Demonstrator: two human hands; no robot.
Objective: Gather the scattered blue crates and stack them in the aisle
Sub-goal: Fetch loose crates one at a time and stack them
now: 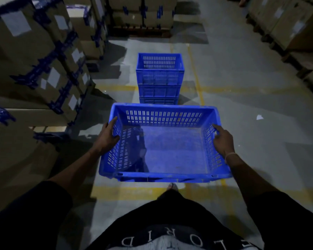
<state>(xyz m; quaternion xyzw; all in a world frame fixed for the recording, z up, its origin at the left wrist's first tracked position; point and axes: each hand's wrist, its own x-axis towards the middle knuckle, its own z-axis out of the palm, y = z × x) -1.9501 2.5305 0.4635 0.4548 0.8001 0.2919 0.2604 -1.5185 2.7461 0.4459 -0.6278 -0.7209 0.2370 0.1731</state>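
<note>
I carry an empty blue slotted crate (170,150) in front of me, above the floor. My left hand (107,135) grips its left rim, thumb inside the wall. At the right rim, my right hand (221,139) holds the wall with fingers curled over the edge. Ahead in the aisle stands a stack of three blue crates (159,79), just beyond the far edge of the carried crate.
Pallets of taped cardboard boxes (36,56) line the left side, more boxes (287,24) line the right and the far end (143,15). Yellow floor lines (199,83) cross the concrete aisle. A scrap of white paper (259,117) lies on the right.
</note>
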